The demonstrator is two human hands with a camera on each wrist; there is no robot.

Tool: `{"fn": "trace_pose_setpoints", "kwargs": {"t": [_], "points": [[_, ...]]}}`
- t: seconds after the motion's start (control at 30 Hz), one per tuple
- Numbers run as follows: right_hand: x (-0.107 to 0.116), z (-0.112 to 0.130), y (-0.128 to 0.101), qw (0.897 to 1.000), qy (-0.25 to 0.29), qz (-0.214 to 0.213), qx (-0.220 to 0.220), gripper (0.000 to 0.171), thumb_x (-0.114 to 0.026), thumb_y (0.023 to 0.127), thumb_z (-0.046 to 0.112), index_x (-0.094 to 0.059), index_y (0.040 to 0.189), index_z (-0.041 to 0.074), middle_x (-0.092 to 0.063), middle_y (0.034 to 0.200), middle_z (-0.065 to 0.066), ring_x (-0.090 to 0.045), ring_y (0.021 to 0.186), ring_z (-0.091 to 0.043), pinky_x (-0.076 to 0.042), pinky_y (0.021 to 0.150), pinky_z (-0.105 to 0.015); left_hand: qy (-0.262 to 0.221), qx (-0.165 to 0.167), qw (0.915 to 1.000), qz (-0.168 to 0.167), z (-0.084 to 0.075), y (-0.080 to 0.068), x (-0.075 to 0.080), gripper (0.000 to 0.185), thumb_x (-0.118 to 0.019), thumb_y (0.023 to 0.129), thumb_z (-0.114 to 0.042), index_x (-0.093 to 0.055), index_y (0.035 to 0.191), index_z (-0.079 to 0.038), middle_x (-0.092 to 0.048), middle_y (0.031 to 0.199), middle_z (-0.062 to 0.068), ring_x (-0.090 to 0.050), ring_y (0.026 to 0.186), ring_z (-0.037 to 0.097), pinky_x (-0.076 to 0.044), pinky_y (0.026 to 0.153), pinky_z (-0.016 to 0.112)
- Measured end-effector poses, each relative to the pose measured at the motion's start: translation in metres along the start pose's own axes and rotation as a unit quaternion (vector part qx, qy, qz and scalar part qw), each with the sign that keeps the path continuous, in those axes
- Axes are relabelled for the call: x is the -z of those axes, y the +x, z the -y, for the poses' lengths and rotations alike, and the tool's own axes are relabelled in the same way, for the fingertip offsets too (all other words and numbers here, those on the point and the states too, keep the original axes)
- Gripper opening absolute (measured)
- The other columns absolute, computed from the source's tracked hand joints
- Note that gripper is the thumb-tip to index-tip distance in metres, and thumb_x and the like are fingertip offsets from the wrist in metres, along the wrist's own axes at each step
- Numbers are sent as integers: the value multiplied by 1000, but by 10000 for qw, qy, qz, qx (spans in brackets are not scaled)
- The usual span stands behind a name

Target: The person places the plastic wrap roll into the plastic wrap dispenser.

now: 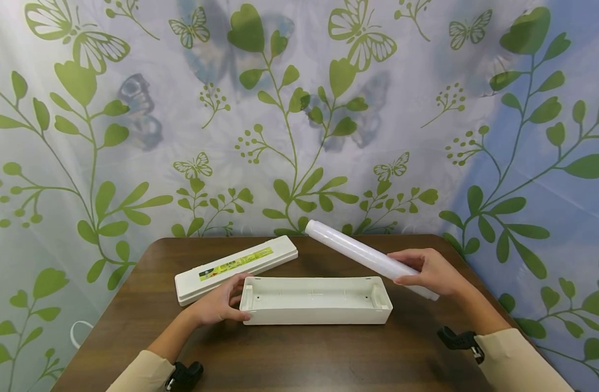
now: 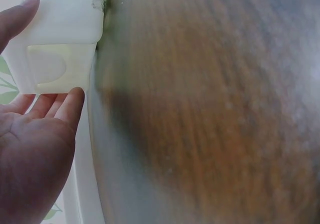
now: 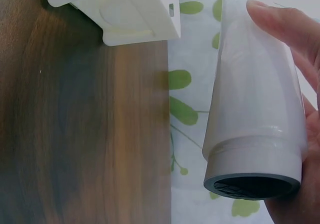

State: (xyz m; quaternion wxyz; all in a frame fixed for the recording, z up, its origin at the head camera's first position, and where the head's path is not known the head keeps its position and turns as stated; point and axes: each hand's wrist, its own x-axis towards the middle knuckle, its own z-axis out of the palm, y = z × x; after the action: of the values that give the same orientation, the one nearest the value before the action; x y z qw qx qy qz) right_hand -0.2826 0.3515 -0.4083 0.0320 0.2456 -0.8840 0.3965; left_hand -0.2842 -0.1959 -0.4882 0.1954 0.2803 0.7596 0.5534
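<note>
A white open tray (image 1: 314, 317) lies at the middle of the brown table (image 1: 304, 359). My left hand (image 1: 220, 306) holds its left end between thumb and fingers; the left wrist view shows the fingers (image 2: 62, 104) against the tray's end wall (image 2: 60, 39). My right hand (image 1: 427, 270) grips a white roll (image 1: 348, 247) near its right end and holds it slanted just above the tray's far right corner. In the right wrist view the roll (image 3: 255, 109) shows its dark hollow core, with fingers (image 3: 285, 29) curled round it and the tray's end (image 3: 125, 9) beyond.
The tray's flat white lid (image 1: 236, 265), with a green and yellow label, lies behind the tray at the left. A curtain printed with leaves and butterflies (image 1: 299, 109) hangs right behind the table. The table's edges are close at left and right.
</note>
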Motion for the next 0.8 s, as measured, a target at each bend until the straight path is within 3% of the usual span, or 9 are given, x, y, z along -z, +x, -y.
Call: {"fn": "trace_pose_setpoints", "kwargs": {"t": [0.8], "points": [[-16, 8, 21, 9981, 275, 515, 207, 52, -89, 80, 18, -71, 128, 9, -76, 116, -10, -72, 92, -14, -58, 75, -27, 96, -51, 9999, -20, 3, 1, 5, 94, -85, 84, -11, -24, 155, 0, -35, 155, 24, -33, 147, 46, -47, 107, 22]]}}
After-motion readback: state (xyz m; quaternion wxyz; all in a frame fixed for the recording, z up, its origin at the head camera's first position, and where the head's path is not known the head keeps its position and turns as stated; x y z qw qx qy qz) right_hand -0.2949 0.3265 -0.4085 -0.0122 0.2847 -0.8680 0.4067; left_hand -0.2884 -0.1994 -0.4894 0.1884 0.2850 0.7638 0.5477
